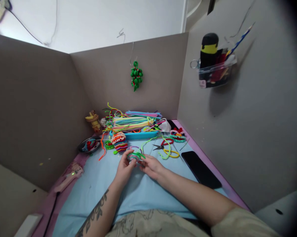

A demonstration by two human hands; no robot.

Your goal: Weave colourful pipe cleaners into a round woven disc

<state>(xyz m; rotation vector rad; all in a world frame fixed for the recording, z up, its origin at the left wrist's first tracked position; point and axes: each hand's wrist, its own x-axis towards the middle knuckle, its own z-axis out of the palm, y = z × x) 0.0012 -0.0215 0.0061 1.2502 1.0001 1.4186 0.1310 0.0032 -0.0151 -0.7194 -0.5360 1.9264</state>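
Note:
Above the blue cloth, my left hand [124, 167] is closed around a small coiled pipe-cleaner piece [133, 157] in green, pink and pale tones. My right hand [152, 167] meets it from the right, its fingers pinched at a bright green pipe cleaner [142, 155] on the piece's edge. The fingers hide part of the piece. Just beyond lies a striped pipe-cleaner figure [119, 142] in white, orange, red and blue. To the right rest scissors [167, 152] with red and yellow handles. A light green pipe cleaner [166, 154] curls across them.
Behind, a blue tray [141, 135] holds bundles of pipe cleaners [132, 123]. A dark bowl [82, 147] and a glue gun [70, 176] are at left, a black phone [200, 169] at right. Panels surround the table; a plastic bin [219, 70] hangs on the right one.

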